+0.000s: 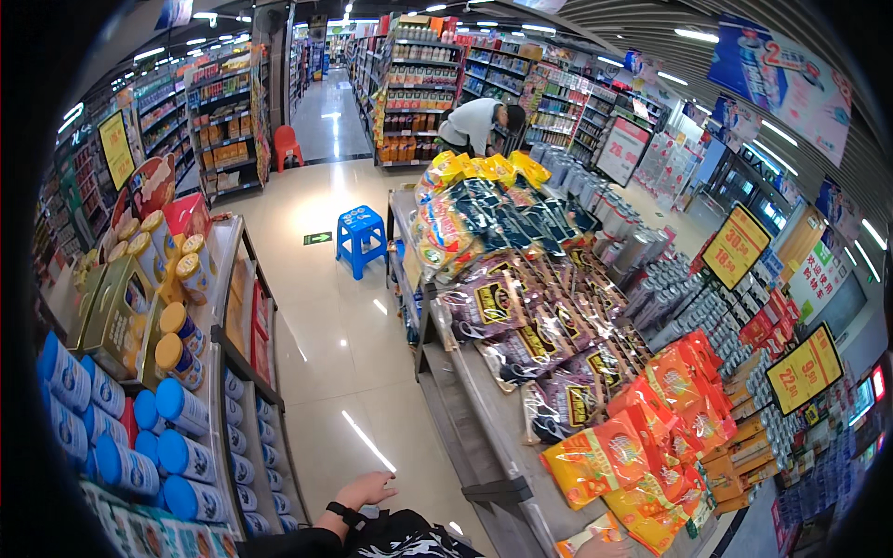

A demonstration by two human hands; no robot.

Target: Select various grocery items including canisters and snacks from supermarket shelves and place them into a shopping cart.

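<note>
My left hand (368, 489), with a black band on its wrist, hangs over the aisle floor. Its fingers are stretched out and hold nothing. At the lower edge, only part of my right hand (605, 547) shows, against the near end of an orange snack bag (579, 539). Its fingers are mostly cut off, so their grip cannot be made out. More orange bags (595, 465) lie just beyond it on the display table (498, 437). Dark purple bags (549, 344) are heaped behind them, and yellow bags (502, 170) sit at the far end.
To the left, a shelf unit (221, 372) carries blue-lidded cans (193, 451) and yellow-lidded tins (181, 358). A blue stool (361, 242) stands in the aisle, and a red chair (287, 146) farther back. A person in a light top (474, 126) bends over behind the table. Rows of cans (665, 288) line its right side.
</note>
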